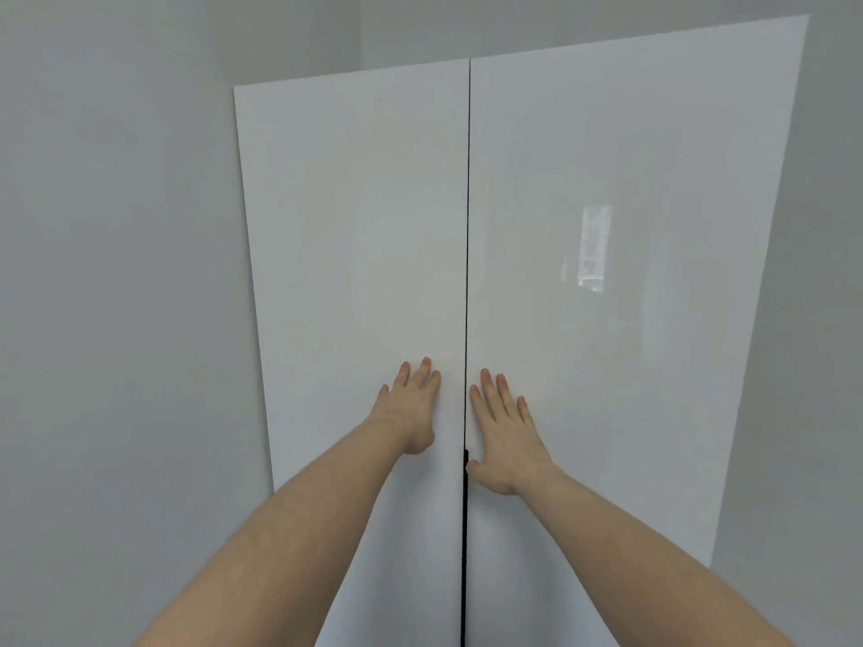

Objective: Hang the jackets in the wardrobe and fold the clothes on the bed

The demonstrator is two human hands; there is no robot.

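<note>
Directly ahead, a tall glossy white two-door wardrobe (537, 226) stands shut; left hand (411, 408) and right hand (504, 436) press flat, fingers straight and spread, flanking its thin dark centre seam (468, 226).

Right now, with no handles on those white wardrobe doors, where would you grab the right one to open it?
Probably at the inner edge of the right door, beside the centre seam, coming from the front. The gap widens near the right hand, whose thumb sits at it. The left hand lies flat on the left door.
</note>
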